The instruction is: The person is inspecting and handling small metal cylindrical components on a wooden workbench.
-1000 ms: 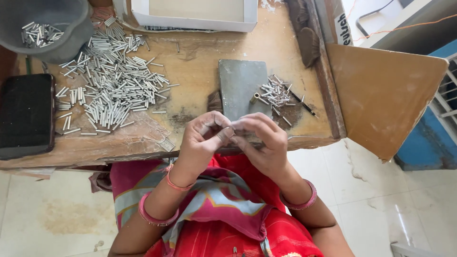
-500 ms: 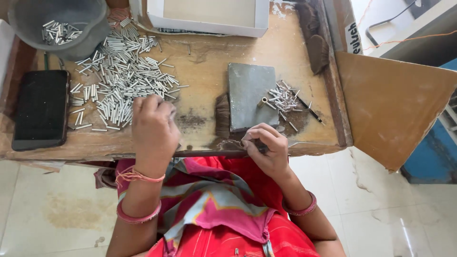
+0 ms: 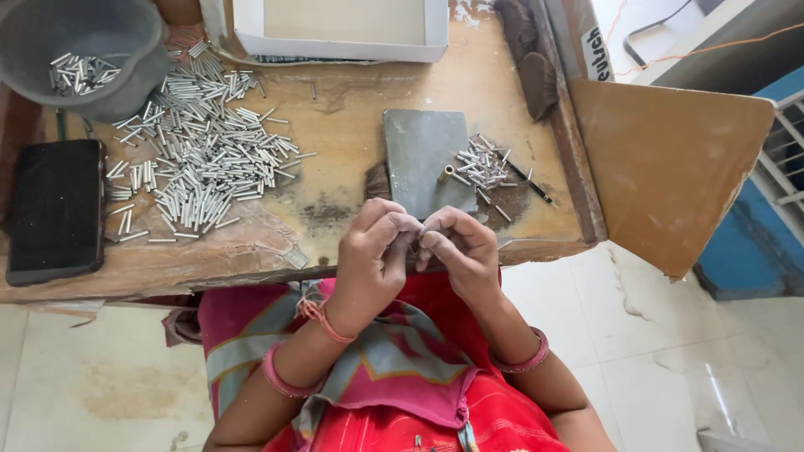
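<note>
My left hand and my right hand meet fingertip to fingertip at the front edge of the wooden table. Between them they pinch a small metal piece, mostly hidden by the fingers. Just beyond the hands lies a grey stone slab with a short brass tube at its right edge. A small heap of thin metal pins lies right of the slab. To the left is a wide scatter of silver metal tubes.
A grey bowl with a few tubes stands at the back left. A black phone lies at the left edge, a white box at the back, a dark brush at the back right. A brown board juts out on the right.
Half a second ago my left hand was stretched out over the silver tubes. It has come back to meet my right hand at the table's edge.
</note>
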